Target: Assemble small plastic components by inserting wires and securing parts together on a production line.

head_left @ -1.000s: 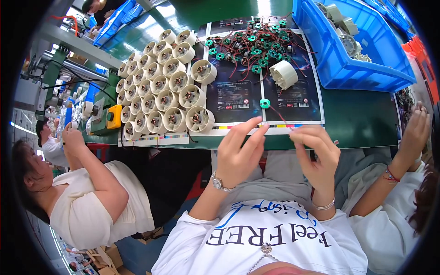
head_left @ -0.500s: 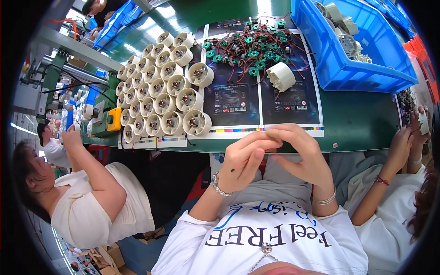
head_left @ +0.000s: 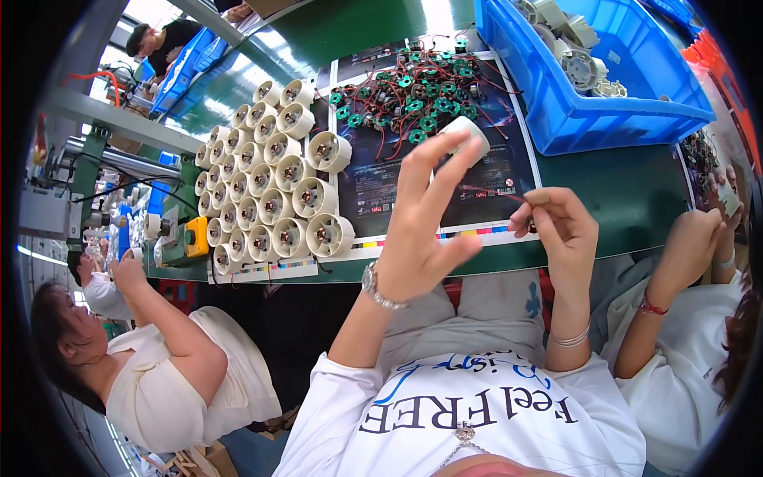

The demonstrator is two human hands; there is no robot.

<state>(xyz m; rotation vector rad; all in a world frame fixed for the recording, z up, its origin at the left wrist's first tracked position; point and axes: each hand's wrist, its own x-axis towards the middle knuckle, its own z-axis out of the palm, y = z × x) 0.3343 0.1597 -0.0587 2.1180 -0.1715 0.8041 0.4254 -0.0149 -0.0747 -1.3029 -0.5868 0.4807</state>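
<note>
My left hand (head_left: 425, 219) is raised over the table's front edge with its fingers stretched and apart. Two fingertips overlap an off-white round plastic housing (head_left: 474, 140); whether they touch it I cannot tell. My right hand (head_left: 563, 229) pinches a small dark part (head_left: 532, 226), mostly hidden by the fingers, with a thin reddish wire leading left from it. Beyond the hands lies a heap of green circuit boards with red and black wires (head_left: 421, 95). To the left stand rows of off-white round housings (head_left: 274, 159) with copper-coloured parts inside.
A blue bin (head_left: 628, 127) with off-white plastic parts stands at the back right. Dark printed sheets (head_left: 373, 191) lie on the green table (head_left: 592, 179). A yellow box (head_left: 195, 237) sits beside machinery at the left. Co-workers sit on both sides of me.
My hands were together at the table's front edge and have parted. The left has reached forward toward the single housing; the right has moved slightly right and forward, now showing a small wired part.
</note>
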